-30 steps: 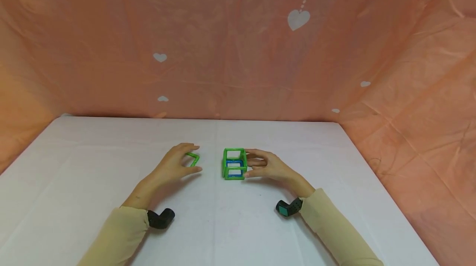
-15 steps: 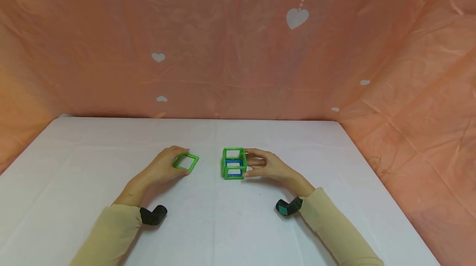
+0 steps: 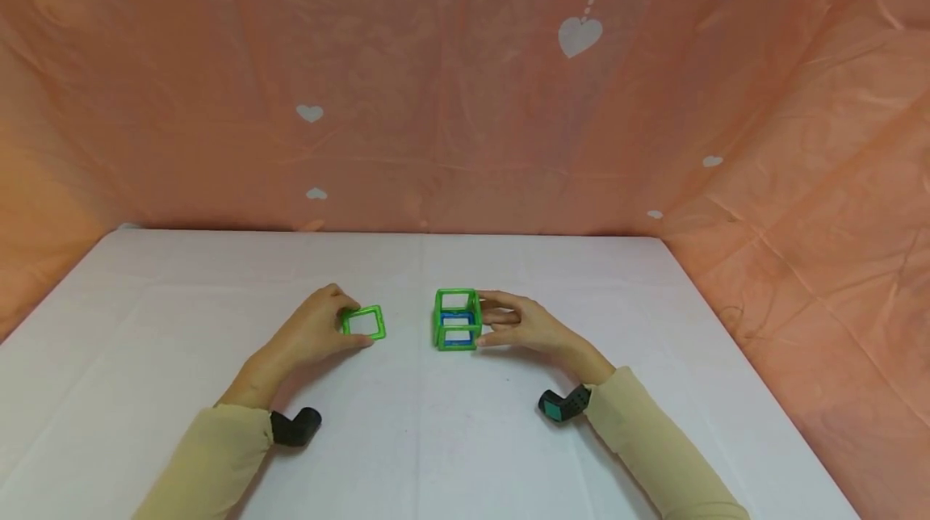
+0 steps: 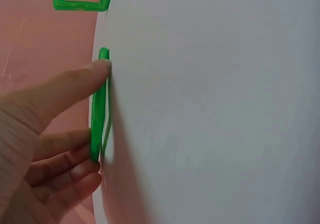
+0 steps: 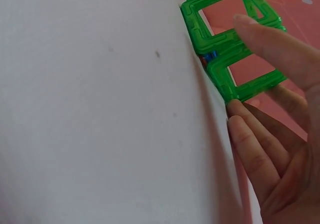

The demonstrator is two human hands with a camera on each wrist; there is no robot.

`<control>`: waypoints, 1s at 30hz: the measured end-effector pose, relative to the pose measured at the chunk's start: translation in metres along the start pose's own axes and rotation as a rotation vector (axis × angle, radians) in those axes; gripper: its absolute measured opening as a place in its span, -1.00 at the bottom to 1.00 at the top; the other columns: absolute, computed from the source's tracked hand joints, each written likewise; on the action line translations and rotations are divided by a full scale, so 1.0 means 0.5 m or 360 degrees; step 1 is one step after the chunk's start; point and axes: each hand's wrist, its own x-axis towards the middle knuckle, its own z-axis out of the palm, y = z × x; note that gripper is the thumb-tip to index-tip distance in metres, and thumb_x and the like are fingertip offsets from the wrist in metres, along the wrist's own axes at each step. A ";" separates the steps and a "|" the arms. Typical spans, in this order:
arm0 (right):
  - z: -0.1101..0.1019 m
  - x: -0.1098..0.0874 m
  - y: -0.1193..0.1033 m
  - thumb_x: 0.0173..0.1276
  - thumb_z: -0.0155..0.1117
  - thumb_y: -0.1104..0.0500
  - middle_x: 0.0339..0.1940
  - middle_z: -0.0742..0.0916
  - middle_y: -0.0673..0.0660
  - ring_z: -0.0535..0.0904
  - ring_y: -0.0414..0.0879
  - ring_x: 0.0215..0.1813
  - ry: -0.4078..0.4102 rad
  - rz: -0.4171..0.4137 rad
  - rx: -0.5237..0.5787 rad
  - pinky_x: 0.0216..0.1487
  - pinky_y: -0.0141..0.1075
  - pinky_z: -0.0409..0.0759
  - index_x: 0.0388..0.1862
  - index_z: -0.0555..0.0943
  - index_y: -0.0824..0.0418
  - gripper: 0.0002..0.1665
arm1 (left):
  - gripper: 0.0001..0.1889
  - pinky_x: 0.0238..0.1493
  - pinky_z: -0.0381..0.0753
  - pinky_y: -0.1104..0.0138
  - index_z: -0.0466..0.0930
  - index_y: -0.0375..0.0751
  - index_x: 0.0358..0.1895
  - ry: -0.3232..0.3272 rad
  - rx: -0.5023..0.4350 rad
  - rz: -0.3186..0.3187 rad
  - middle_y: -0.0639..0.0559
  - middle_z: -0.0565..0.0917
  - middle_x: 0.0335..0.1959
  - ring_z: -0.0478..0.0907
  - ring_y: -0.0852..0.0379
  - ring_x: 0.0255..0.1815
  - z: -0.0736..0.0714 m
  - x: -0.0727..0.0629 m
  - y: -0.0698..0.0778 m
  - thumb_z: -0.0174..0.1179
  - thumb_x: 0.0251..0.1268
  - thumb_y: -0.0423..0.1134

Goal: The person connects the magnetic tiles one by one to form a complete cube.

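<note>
My left hand (image 3: 308, 330) pinches a green square magnetic tile (image 3: 382, 323) with an open centre. In the left wrist view the tile (image 4: 98, 111) appears edge-on, thumb on one edge and fingers at the opposite one. To its right, on the white table, stands a small cube (image 3: 459, 329) of green magnetic tiles with a blue tile (image 3: 457, 315) low inside. My right hand (image 3: 534, 326) holds the cube at its right side. Its thumb lies against a green tile (image 5: 220, 41) in the right wrist view, with other fingers behind and below.
The white-covered table (image 3: 436, 439) extends around both hands. An orange curtain (image 3: 450, 100) with pale hearts hangs behind and beside it. Black wrist devices sit at the left cuff (image 3: 294, 427) and the right cuff (image 3: 565, 405).
My left hand has drawn left, away from the cube. The green tile has turned in its fingers, showing more of its square face. My right hand and the cube stay in place.
</note>
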 end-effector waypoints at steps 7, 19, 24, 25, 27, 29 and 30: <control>0.003 -0.005 0.000 0.13 0.49 0.12 0.32 0.52 0.23 0.47 0.08 0.32 -0.0022 0.0006 -0.0010 0.29 -0.12 0.45 0.47 0.24 0.12 -0.04 | -0.48 -0.29 0.42 0.29 0.63 -0.44 -0.13 0.0109 -0.0035 -0.0013 -0.13 0.61 -0.27 0.44 0.07 -0.33 0.008 0.007 0.008 0.50 -0.11 -0.10; 0.000 -0.006 -0.004 0.17 0.45 0.19 0.35 0.49 0.26 0.44 0.11 0.34 -0.0041 -0.0042 -0.0007 0.31 -0.07 0.42 0.47 0.24 0.18 -0.08 | -0.52 -0.13 0.60 0.09 0.66 -0.36 -0.11 0.0313 -0.0267 0.0121 -0.13 0.63 -0.23 0.61 -0.08 -0.22 0.019 0.036 0.043 0.52 -0.12 -0.15; 0.000 -0.004 -0.002 0.17 0.44 0.21 0.36 0.48 0.26 0.44 0.11 0.34 -0.0042 -0.0051 0.0017 0.32 -0.06 0.41 0.46 0.25 0.18 -0.10 | -0.49 -0.05 0.60 0.07 0.64 -0.33 -0.04 0.0244 -0.0315 0.0169 -0.12 0.62 -0.16 0.61 -0.09 -0.15 0.015 0.056 0.071 0.50 -0.06 -0.11; 0.000 -0.004 0.000 0.17 0.45 0.21 0.36 0.48 0.25 0.44 0.11 0.34 -0.0045 -0.0053 0.0023 0.31 -0.06 0.41 0.46 0.25 0.18 -0.10 | -0.48 -0.04 0.60 0.06 0.64 -0.33 -0.03 0.0228 -0.0317 0.0179 -0.11 0.62 -0.15 0.61 -0.10 -0.13 0.015 0.059 0.076 0.49 -0.05 -0.10; -0.001 -0.003 0.002 0.17 0.45 0.20 0.35 0.49 0.26 0.45 0.11 0.34 -0.0051 -0.0059 0.0020 0.32 -0.05 0.41 0.46 0.25 0.18 -0.10 | -0.47 -0.02 0.59 0.05 0.63 -0.33 -0.01 0.0203 -0.0306 0.0204 -0.10 0.61 -0.13 0.60 -0.10 -0.11 0.014 0.065 0.085 0.48 -0.04 -0.09; -0.001 -0.002 0.003 0.16 0.45 0.18 0.35 0.49 0.24 0.45 0.10 0.34 -0.0052 -0.0056 0.0002 0.32 -0.05 0.41 0.46 0.26 0.16 -0.09 | -0.46 -0.02 0.58 0.03 0.62 -0.33 0.01 0.0186 -0.0294 0.0224 -0.10 0.61 -0.12 0.59 -0.11 -0.10 0.014 0.070 0.092 0.48 -0.04 -0.08; -0.002 -0.001 0.003 0.16 0.46 0.17 0.35 0.49 0.22 0.45 0.09 0.34 -0.0049 -0.0049 -0.0010 0.32 -0.06 0.41 0.46 0.27 0.14 -0.10 | -0.45 -0.02 0.58 0.03 0.62 -0.32 0.01 0.0181 -0.0290 0.0230 -0.09 0.61 -0.11 0.58 -0.11 -0.09 0.014 0.072 0.095 0.48 -0.04 -0.08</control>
